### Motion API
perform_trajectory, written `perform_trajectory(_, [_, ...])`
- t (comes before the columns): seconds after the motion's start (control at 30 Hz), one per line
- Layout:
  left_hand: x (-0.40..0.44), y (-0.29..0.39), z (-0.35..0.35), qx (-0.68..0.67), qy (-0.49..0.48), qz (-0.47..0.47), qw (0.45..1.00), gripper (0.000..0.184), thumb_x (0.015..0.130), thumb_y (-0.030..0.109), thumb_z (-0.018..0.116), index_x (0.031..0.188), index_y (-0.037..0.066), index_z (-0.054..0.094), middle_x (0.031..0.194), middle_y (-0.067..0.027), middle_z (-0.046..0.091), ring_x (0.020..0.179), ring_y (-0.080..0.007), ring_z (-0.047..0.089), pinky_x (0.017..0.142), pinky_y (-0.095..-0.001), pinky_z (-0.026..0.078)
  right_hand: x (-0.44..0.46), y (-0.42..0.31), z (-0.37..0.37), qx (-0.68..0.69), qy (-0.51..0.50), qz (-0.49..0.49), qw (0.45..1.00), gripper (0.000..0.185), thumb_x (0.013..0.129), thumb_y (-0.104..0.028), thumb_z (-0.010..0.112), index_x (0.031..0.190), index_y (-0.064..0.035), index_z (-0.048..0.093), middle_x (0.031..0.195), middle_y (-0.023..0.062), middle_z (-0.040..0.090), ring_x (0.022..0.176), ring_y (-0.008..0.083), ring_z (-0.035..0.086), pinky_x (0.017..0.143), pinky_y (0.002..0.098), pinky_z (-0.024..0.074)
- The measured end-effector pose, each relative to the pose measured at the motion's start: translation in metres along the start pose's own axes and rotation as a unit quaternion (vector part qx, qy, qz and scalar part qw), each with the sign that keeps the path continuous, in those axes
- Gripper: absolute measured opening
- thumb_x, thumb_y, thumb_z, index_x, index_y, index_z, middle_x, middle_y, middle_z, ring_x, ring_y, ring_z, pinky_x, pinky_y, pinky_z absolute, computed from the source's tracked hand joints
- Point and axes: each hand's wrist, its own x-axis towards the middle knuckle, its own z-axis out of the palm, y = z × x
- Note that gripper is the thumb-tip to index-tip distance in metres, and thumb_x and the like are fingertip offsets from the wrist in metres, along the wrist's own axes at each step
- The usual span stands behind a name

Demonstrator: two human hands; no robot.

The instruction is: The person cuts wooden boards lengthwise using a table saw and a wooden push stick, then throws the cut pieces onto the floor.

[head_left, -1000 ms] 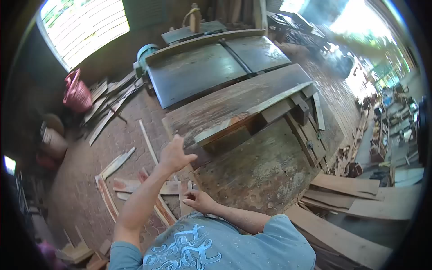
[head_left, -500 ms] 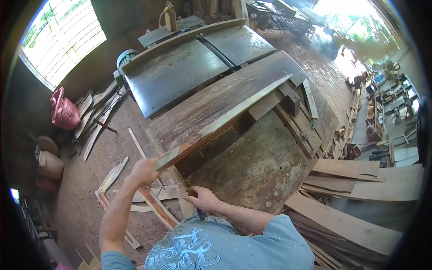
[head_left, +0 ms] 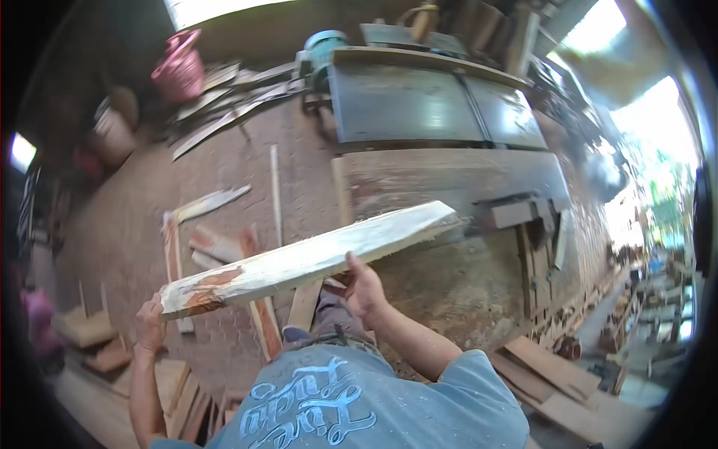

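A long wooden plank [head_left: 321,253] with a pale, rough face and a reddish-brown patch near its left end slants across the view, lifted clear of the floor. Its left end is gripped by my left hand [head_left: 150,325]. Nearer the plank's middle, my right hand [head_left: 363,292] holds the near edge, thumb up against the side and the other fingers partly hidden beneath. Beyond the plank's right end lies the wooden table [head_left: 419,173] of a machine, with a block-and-board guide [head_left: 516,215] on it.
Behind that table stands a smooth metal machine bed [head_left: 404,108] with a blue motor [head_left: 326,46] at its left. Scrap strips [head_left: 275,191] lie on the brick floor. Boards are stacked at lower left [head_left: 161,382] and lower right [head_left: 550,374]. A pink sack [head_left: 179,75] stands at upper left.
The plank has come off the machine table and swung left, its pale face now showing. My right hand has moved from the table edge onto the plank. The view has turned left.
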Motion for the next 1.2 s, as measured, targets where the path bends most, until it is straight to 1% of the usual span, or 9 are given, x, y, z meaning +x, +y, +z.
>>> perform_trajectory(0.37, [-0.356,0.133,0.157,-0.200,0.024,-0.435,0.878,0.037,0.072,-0.004,0.061,0.107,-0.002,0.070,0.132,-0.0336,0.064,0.121,-0.0513,0.064,0.105,-0.0495,0.053,0.025,0.108,0.018,-0.218,0.011,0.141,0.966,0.048,0.101,-0.014,0.065,0.144,0.0056,0.053,0.136,0.0196,0.065,0.123,0.0384,0.068,0.106,0.0629,0.0571])
perform_trajectory(0.4, [-0.373,0.149,0.173,-0.169,0.123,-0.398,0.894,0.031,0.074,0.002,0.070,0.105,0.000,0.070,0.116,-0.0249,0.073,0.104,-0.0411,0.073,0.085,-0.0487,0.059,0.028,0.114,0.016,-0.236,0.002,0.161,0.958,0.049,0.101,-0.014,0.065,0.144,0.0051,0.053,0.136,0.0197,0.065,0.122,0.0387,0.069,0.104,0.0629,0.0583])
perform_trajectory(0.47, [-0.408,0.185,0.194,-0.541,0.099,-0.625,0.554,0.032,0.081,0.015,0.077,0.110,0.006,0.068,0.107,-0.0102,0.074,0.090,-0.0242,0.073,0.064,-0.0400,0.057,0.041,0.129,0.020,-0.282,0.001,0.193,0.940,0.049,0.100,-0.014,0.066,0.143,0.0055,0.052,0.137,0.0202,0.065,0.120,0.0387,0.069,0.100,0.0616,0.0613])
perform_trajectory(0.5, [-0.416,0.196,0.200,-0.543,0.111,-0.635,0.539,0.032,0.081,0.015,0.077,0.110,0.006,0.068,0.107,-0.0102,0.074,0.090,-0.0242,0.073,0.064,-0.0400,0.057,0.046,0.138,0.026,-0.328,-0.004,0.199,0.924,0.046,0.102,-0.016,0.065,0.142,0.0042,0.054,0.135,0.0188,0.066,0.118,0.0368,0.070,0.099,0.0592,0.0614])
perform_trajectory(0.6, [-0.444,0.224,0.218,-0.655,0.133,-0.709,0.224,0.037,0.093,0.040,0.077,0.118,0.015,0.067,0.100,0.0001,0.070,0.078,-0.0158,0.066,0.050,-0.0300,0.040,0.063,0.176,0.036,-0.396,-0.039,0.225,0.889,0.040,0.104,-0.018,0.065,0.138,0.0013,0.058,0.129,0.0150,0.070,0.112,0.0331,0.072,0.094,0.0555,0.0630])
perform_trajectory(0.87, [-0.397,0.160,0.254,-0.494,0.279,-0.709,0.419,0.059,0.091,0.027,0.085,0.140,0.004,0.060,0.112,-0.0094,0.070,0.099,-0.0237,0.069,0.076,-0.0434,0.058,0.202,0.281,0.185,-0.321,-0.278,0.233,0.875,0.038,0.103,-0.024,0.068,0.138,-0.0096,0.060,0.119,0.0077,0.072,0.102,0.0233,0.071,0.084,0.0406,0.0609])
perform_trajectory(0.93, [-0.342,0.122,0.218,-0.553,0.363,-0.671,0.334,0.077,0.091,0.031,0.086,0.150,-0.004,0.051,0.128,-0.0189,0.067,0.117,-0.0268,0.066,0.091,-0.0441,0.058,0.229,0.308,0.219,-0.333,-0.294,0.217,0.869,0.048,0.102,-0.028,0.070,0.145,-0.0110,0.056,0.119,0.0067,0.072,0.096,0.0222,0.069,0.081,0.0403,0.0585])
perform_trajectory(1.07, [-0.331,0.032,0.296,-0.548,0.187,-0.651,0.491,0.095,0.088,0.039,0.088,0.153,-0.012,0.043,0.135,-0.0227,0.062,0.121,-0.0274,0.063,0.100,-0.0372,0.053,0.210,0.336,0.231,-0.547,-0.197,0.120,0.805,0.072,0.096,-0.035,0.078,0.157,-0.0094,0.051,0.117,0.0067,0.071,0.094,0.0237,0.067,0.079,0.0431,0.0553])
perform_trajectory(1.2, [-0.318,0.043,0.278,-0.478,0.119,-0.650,0.579,0.061,0.088,0.035,0.084,0.124,-0.011,0.066,0.108,-0.0208,0.077,0.100,-0.0258,0.074,0.085,-0.0437,0.056,0.133,0.303,0.165,-0.662,-0.281,0.069,0.692,0.061,0.097,-0.030,0.078,0.149,-0.0016,0.060,0.113,0.0053,0.072,0.094,0.0127,0.066,0.076,0.0304,0.0547])
